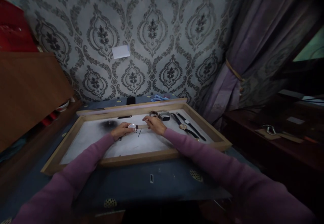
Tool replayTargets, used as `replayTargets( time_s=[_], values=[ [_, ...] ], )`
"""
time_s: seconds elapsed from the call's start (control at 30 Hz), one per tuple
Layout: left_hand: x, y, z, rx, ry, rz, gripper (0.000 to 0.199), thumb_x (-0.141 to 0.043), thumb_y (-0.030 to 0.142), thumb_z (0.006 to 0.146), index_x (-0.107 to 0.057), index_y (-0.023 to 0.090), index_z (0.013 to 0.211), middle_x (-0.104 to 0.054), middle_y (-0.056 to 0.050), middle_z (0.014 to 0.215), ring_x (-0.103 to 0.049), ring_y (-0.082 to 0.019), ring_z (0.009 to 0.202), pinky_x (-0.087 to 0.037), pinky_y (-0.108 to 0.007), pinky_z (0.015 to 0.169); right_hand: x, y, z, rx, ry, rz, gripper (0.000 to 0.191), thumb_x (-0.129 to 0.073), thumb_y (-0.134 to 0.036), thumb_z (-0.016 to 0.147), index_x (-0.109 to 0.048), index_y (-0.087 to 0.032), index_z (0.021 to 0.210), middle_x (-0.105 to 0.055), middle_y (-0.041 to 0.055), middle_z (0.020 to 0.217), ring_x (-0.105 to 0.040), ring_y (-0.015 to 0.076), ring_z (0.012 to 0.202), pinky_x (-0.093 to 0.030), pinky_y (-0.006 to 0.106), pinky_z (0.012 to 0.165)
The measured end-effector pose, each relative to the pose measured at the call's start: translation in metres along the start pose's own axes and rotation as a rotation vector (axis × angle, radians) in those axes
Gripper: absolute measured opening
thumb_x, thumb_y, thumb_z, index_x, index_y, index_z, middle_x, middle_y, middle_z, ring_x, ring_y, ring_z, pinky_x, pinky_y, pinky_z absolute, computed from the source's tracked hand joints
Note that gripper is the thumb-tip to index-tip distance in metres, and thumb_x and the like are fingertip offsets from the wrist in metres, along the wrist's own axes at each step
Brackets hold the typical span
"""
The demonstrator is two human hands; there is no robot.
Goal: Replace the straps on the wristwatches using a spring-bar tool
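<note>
Over a wooden-framed tray [152, 155] with a white bottom, my left hand [122, 130] is closed on the round case of a wristwatch [132, 127]. The watch's light strap stretches right to my right hand [155, 124], whose fingers are closed at the strap's end. Just beyond my right hand lie a brown-strapped watch [153, 114] and a square-faced watch [164, 116]. To its right lie a watch with a gold-toned case [182, 126] and a slim dark-strapped watch [187, 122]. A thin dark stick [139, 133] rests on the tray bottom below the held watch.
The tray stands on a blue patterned cloth [126, 180]. Behind it are a blue crumpled cloth [159, 98] and a dark flat object [131, 100]. A small label [151, 178] lies in front. A wooden cabinet [30, 92] stands left; a purple curtain [227, 72] hangs right.
</note>
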State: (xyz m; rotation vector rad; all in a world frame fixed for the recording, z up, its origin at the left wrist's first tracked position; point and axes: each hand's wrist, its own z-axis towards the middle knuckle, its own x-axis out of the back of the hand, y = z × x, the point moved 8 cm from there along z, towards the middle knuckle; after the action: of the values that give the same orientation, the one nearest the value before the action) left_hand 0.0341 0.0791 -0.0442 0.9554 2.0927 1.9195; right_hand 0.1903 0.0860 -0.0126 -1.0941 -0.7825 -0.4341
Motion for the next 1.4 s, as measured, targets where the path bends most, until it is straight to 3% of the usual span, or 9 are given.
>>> replayTargets(
  time_s=[0.27,0.37,0.63,0.83,1.0,1.13,1.4],
  values=[
    [-0.004,0.007,-0.001,-0.032,0.006,0.029,0.044,-0.071,0.055,0.061,-0.059,0.014,0.074,-0.034,0.009,0.048,-0.022,-0.007,0.044,-0.011,-0.024,0.044,0.005,-0.010,0.000,0.060,0.026,-0.091,0.016,-0.050,-0.017,0.092,-0.066,-0.016,0.088,-0.069,0.0090,0.081,-0.061,0.0198,0.079,-0.037,0.026,0.072],
    [-0.003,0.005,0.001,-0.042,-0.001,0.005,0.041,-0.071,0.052,0.063,-0.057,0.015,0.072,-0.035,0.008,0.051,-0.024,-0.007,0.047,-0.014,-0.023,0.045,0.003,-0.014,0.001,0.121,0.030,-0.043,0.019,-0.050,-0.021,0.092,-0.068,-0.017,0.091,-0.070,0.0100,0.089,-0.060,0.0208,0.087,-0.039,0.028,0.077],
    [-0.005,-0.005,0.009,-0.085,-0.058,-0.061,0.038,-0.068,0.050,0.069,-0.055,0.015,0.069,-0.039,0.005,0.059,-0.030,-0.009,0.055,-0.020,-0.023,0.051,-0.016,-0.017,0.007,0.182,-0.059,0.281,0.043,-0.035,-0.043,0.098,-0.066,-0.013,0.103,-0.064,0.0038,0.068,-0.055,0.0129,0.059,-0.042,0.022,0.056],
    [-0.006,-0.008,0.013,-0.112,-0.082,-0.098,0.037,-0.068,0.049,0.071,-0.053,0.016,0.067,-0.038,0.005,0.060,-0.028,-0.010,0.057,-0.019,-0.024,0.052,-0.021,-0.015,0.008,0.066,-0.163,0.688,0.045,-0.051,-0.055,0.089,-0.066,-0.014,0.096,-0.056,-0.0009,0.061,-0.040,0.0075,0.047,-0.030,0.019,0.045],
    [-0.006,-0.006,0.011,-0.076,-0.071,-0.079,0.035,-0.068,0.048,0.069,-0.052,0.016,0.065,-0.036,0.006,0.058,-0.026,-0.009,0.055,-0.018,-0.024,0.051,-0.012,-0.016,0.008,0.182,-0.105,0.446,0.037,-0.046,-0.044,0.094,-0.066,-0.013,0.091,-0.053,-0.0009,0.060,-0.045,0.0103,0.053,-0.036,0.022,0.052],
    [-0.008,-0.002,0.007,-0.019,-0.080,-0.066,0.032,-0.067,0.046,0.070,-0.055,0.016,0.068,-0.036,0.006,0.058,-0.028,-0.009,0.056,-0.019,-0.024,0.052,-0.008,-0.020,0.002,0.340,-0.043,0.149,0.028,-0.044,-0.029,0.097,-0.066,-0.014,0.088,-0.064,0.0067,0.077,-0.058,0.0160,0.072,-0.044,0.026,0.066],
    [-0.009,0.003,0.006,-0.003,-0.087,-0.061,0.027,-0.066,0.040,0.072,-0.055,0.016,0.067,-0.041,0.005,0.059,-0.031,-0.010,0.058,-0.025,-0.024,0.055,-0.008,-0.021,-0.002,0.346,-0.013,0.126,0.021,-0.047,-0.018,0.094,-0.068,-0.013,0.091,-0.071,0.0084,0.085,-0.064,0.0165,0.077,-0.046,0.025,0.070]
  ],
)
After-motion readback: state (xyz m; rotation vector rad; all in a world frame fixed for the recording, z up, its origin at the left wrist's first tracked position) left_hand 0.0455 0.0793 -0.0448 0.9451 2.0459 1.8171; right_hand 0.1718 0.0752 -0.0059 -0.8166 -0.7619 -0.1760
